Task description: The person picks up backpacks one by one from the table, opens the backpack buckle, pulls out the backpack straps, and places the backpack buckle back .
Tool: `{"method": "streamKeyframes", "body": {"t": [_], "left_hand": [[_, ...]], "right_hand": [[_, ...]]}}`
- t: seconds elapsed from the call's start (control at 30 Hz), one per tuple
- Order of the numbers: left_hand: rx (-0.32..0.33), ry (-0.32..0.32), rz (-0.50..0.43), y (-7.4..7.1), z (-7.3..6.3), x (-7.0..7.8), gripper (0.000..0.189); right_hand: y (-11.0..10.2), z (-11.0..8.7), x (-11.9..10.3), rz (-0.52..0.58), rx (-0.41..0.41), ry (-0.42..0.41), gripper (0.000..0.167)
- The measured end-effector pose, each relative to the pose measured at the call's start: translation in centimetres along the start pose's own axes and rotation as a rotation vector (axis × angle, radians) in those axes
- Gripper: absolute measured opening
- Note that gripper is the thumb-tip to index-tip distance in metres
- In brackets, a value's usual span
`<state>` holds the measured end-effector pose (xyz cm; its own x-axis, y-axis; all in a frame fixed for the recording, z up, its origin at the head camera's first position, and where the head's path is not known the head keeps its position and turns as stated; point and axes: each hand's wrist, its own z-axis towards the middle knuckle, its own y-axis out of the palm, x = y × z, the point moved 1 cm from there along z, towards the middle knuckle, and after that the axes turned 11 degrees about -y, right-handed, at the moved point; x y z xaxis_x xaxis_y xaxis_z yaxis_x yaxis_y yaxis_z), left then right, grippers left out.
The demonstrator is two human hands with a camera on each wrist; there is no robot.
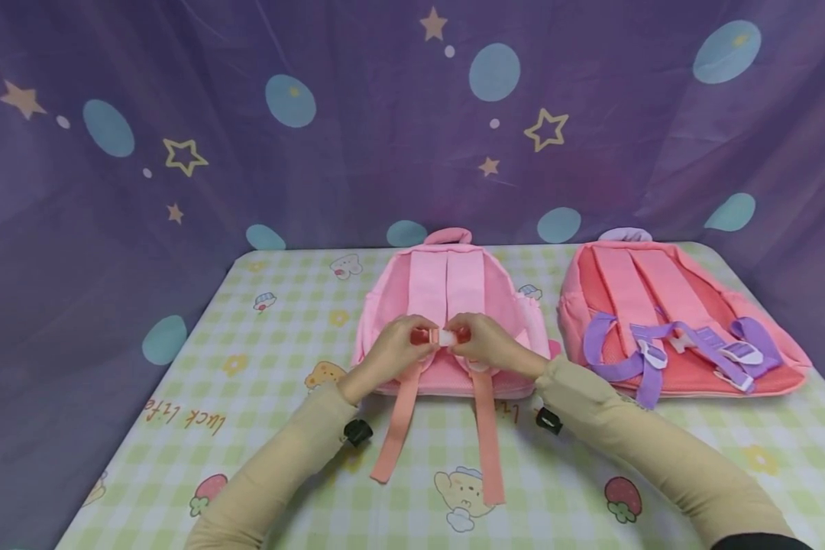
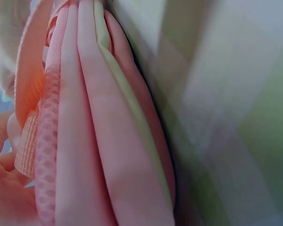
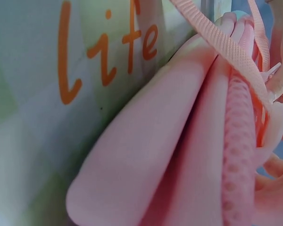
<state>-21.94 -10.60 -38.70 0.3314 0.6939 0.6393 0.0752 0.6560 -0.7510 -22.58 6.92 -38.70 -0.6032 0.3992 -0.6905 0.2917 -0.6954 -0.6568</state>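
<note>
A light pink backpack (image 1: 385,294) lies with its shoulder straps (image 1: 465,283) facing up. Over its middle, a small white-and-pink clip buckle (image 1: 446,337) on red-orange webbing spans between both hands. My left hand (image 1: 393,347) pinches the buckle's left end, and my right hand (image 1: 488,341) pinches its right end. Whether the halves are fully locked cannot be made out. Two orange-pink strap tails (image 1: 404,424) hang toward the front. Each wrist view shows the backpack's layered side (image 2: 108,127) (image 3: 146,141) up close, with fingers at the edge and the buckle mostly hidden.
A second, coral-pink backpack (image 1: 577,328) with purple straps (image 1: 605,359) and white buckles lies close by on the right. A green checked cloth (image 1: 282,344) covers the table. Behind the table hangs a purple patterned curtain (image 1: 385,153).
</note>
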Motion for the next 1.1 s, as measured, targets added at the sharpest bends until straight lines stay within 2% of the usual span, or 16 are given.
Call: {"method": "streamKeyframes", "body": {"t": [0.2,0.5,0.63,0.87,1.1], "left_hand": [[0.001,-0.028,-0.017,-0.1,0.1,0.0,0.023],[-0.012,-0.048,0.031,-0.1,0.2,0.3,0.023],[-0.003,-0.021,0.065,-0.1,0.2,0.6,0.023],[0.059,0.053,0.171,0.0,0.1,0.9,0.021],[0.093,0.068,0.213,0.1,0.1,1.3,0.020]], "right_hand": [[0.1,0.4,-0.2,-0.064,0.004,0.034,0.025],[-0.1,0.2,-0.4,-0.145,0.024,-0.013,0.022],[-0.1,0.1,-0.5,-0.187,0.036,-0.052,0.019],[-0.3,-0.2,-0.5,-0.253,0.031,-0.128,0.019],[-0.3,-0.2,-0.7,-0.329,0.010,-0.166,0.016]]}}
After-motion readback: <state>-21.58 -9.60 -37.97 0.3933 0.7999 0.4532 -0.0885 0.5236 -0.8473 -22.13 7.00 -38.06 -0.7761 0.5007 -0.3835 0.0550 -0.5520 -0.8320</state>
